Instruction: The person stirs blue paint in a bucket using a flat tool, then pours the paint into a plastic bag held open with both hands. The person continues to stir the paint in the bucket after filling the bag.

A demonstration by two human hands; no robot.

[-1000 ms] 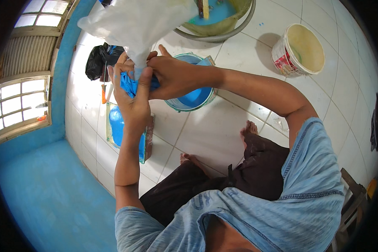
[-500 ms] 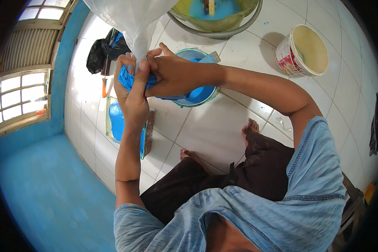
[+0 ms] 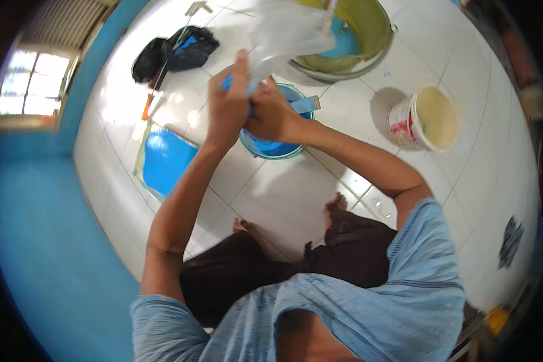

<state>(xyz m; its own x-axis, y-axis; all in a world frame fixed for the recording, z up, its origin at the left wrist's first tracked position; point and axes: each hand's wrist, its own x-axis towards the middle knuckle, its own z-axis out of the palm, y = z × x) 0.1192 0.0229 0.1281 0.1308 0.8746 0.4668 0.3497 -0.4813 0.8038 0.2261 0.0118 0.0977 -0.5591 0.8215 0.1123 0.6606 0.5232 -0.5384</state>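
**Gathered, not let go**

The left hand [image 3: 228, 117] and right hand [image 3: 276, 116] have their fingers closed around the bunched neck of a translucent plastic bag [image 3: 288, 37]; how tightly, I cannot tell. Handling it looks unfinished. Beyond, blue paint [image 3: 276, 149] already lies in the paint bucket [image 3: 265, 157] and paint tray [image 3: 140, 159]; farther stands an olive tub [image 3: 377, 31].

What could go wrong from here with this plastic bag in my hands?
The clear plastic bag, bunched between your left hand and right hand, might slip and drop into the bucket of blue paint. You could bump the flat stick across the bucket's rim and splatter paint. A misstep might land in the shallow blue-paint tray.
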